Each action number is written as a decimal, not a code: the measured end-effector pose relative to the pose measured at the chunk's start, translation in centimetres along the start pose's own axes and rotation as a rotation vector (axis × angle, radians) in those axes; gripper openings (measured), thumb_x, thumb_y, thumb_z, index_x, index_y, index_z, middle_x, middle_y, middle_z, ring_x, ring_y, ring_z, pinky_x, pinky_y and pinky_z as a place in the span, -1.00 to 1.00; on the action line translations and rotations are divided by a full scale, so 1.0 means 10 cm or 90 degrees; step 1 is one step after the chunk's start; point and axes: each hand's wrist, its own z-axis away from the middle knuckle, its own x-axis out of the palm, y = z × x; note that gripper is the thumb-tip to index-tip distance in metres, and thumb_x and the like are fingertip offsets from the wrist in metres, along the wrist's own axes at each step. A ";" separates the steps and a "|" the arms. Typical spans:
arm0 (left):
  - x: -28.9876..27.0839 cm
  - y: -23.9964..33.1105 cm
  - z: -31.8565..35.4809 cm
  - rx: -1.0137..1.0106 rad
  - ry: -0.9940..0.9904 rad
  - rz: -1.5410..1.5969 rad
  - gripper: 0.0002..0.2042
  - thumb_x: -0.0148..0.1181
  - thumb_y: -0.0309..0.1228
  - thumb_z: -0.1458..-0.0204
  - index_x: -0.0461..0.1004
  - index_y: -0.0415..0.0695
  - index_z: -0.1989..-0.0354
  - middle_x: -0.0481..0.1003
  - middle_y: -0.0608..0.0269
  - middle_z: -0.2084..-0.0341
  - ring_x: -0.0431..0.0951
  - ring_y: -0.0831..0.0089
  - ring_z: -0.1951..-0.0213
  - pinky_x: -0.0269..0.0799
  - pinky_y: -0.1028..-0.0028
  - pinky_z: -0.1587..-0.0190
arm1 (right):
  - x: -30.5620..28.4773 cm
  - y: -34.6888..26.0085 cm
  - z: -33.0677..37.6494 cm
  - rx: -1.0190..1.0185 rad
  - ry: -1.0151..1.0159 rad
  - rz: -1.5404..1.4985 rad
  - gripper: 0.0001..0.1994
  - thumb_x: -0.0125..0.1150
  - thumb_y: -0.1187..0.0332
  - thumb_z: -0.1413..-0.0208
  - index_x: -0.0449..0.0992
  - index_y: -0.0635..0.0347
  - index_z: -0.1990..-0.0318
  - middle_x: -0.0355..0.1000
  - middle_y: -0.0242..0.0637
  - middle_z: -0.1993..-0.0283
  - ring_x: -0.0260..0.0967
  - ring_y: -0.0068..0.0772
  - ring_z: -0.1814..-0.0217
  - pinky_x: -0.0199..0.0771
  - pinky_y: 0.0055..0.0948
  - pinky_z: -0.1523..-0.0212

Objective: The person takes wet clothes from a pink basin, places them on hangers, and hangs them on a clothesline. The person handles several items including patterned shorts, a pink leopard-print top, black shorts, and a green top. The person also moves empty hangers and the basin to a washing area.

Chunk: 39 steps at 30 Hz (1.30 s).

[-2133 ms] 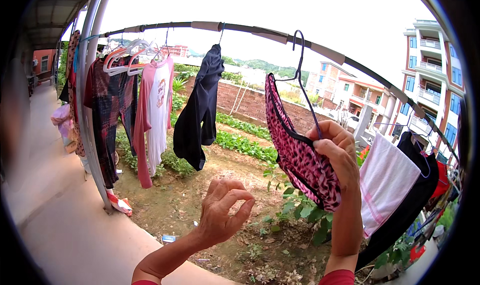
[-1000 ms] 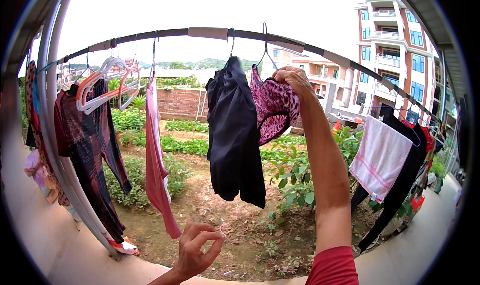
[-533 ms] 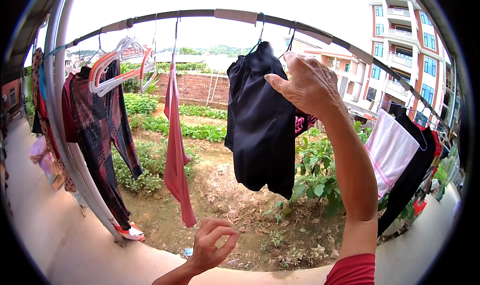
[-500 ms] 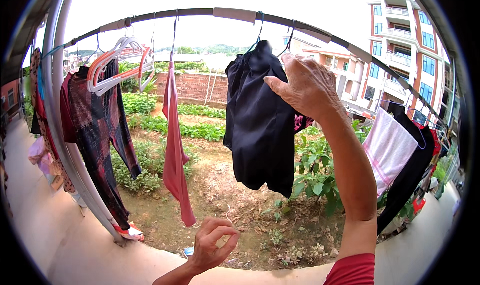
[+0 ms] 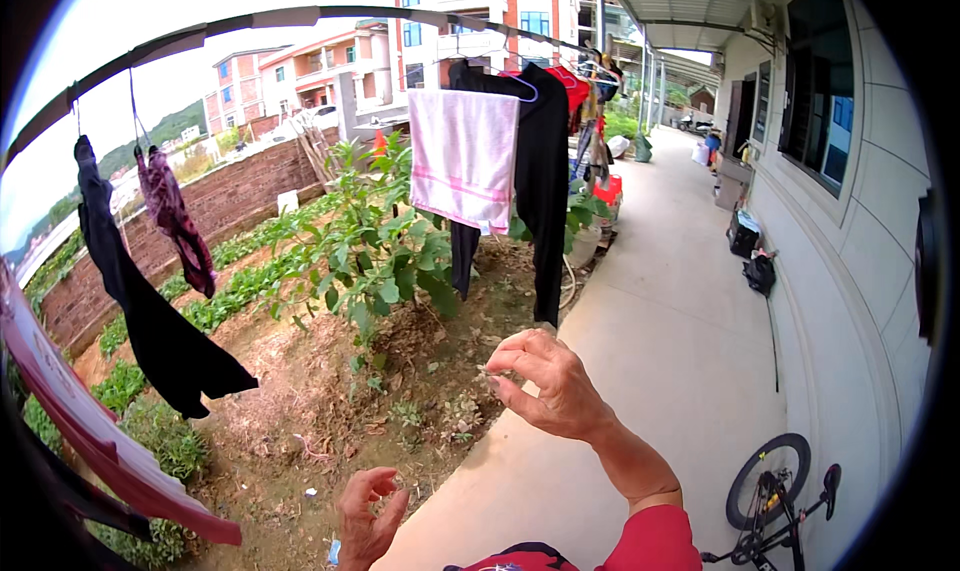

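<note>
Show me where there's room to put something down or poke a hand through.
Down low, the walkway between the soil and house wall has a wide bare stretch beyond the bicycle. Up high, the pole is free between the patterned pink underwear and white towel. It's crowded past the towel, where clothes bunch together.

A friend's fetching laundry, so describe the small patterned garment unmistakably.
Follow the dark overhead pole to its left part. Just right of the long black garment there hangs the patterned garment, shorter and set apart by its mottled pink print.
</note>
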 end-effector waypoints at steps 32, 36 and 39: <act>2.86 1.75 4.09 0.537 -1.110 0.047 -0.77 0.27 -0.44 0.15 0.45 -0.13 0.28 0.46 0.22 0.50 0.48 0.32 0.45 0.41 0.37 0.42 | -2.32 -5.10 7.72 1.511 0.469 0.738 -0.84 0.11 0.27 0.06 0.48 0.16 0.46 0.44 -0.11 0.36 0.39 0.00 0.26 0.38 -0.11 0.28; 2.82 1.87 4.74 0.530 -1.191 0.028 -0.77 0.28 -0.41 0.13 0.46 -0.12 0.28 0.47 0.20 0.50 0.50 0.30 0.43 0.41 0.37 0.43 | -2.64 -5.53 8.27 1.463 0.553 0.763 -0.87 0.09 0.30 0.04 0.47 0.14 0.41 0.42 -0.10 0.38 0.39 0.00 0.24 0.37 -0.08 0.29; 2.90 2.05 5.26 0.537 -1.221 0.005 -0.78 0.27 -0.40 0.12 0.46 -0.13 0.27 0.47 0.20 0.50 0.51 0.29 0.43 0.41 0.37 0.43 | -2.96 -5.86 8.94 1.361 0.611 0.924 -0.88 0.08 0.31 0.03 0.46 0.14 0.42 0.42 -0.08 0.39 0.39 0.02 0.27 0.36 -0.07 0.31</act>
